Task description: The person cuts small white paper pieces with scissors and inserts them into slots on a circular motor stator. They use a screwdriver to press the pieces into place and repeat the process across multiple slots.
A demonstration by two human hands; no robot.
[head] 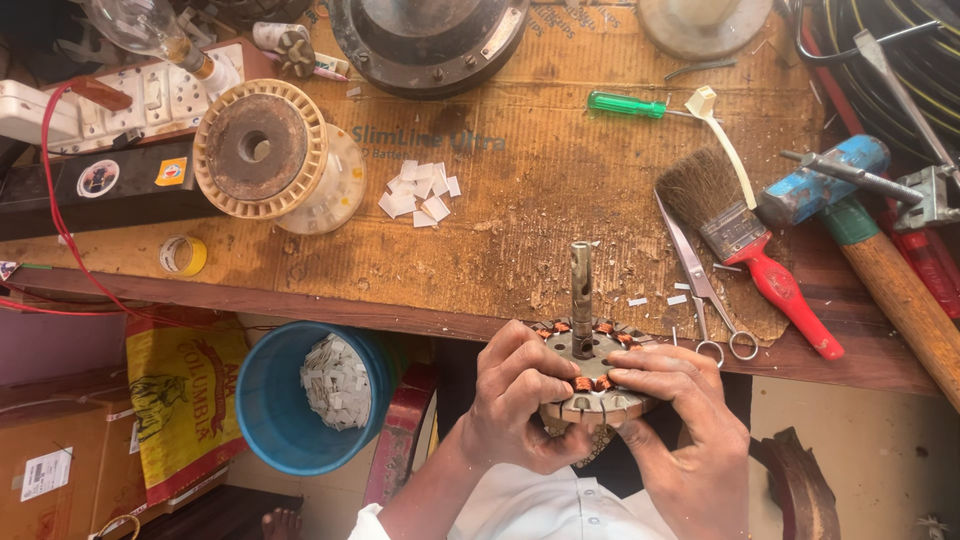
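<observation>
At the near edge of the counter (500, 290) I held a fan stator (592, 385), a round steel core with a shaft (581, 298) standing upright from its middle and copper coils (590, 383) wound in the slots. It looked heavy and rigid, though I judged the thin windings easy to nick, so the outer rim seemed the safest place to grip. My left hand (522, 400) was curled about the left rim, fingers pressing on top by the coils. My right hand (678, 400) cupped the right side, fingers closed narrowly over the windings. Scissors (705, 285) and a red-handled brush (745, 240) lay just to the right; a blue bucket (270, 400) of paper slips stood below, left.
</observation>
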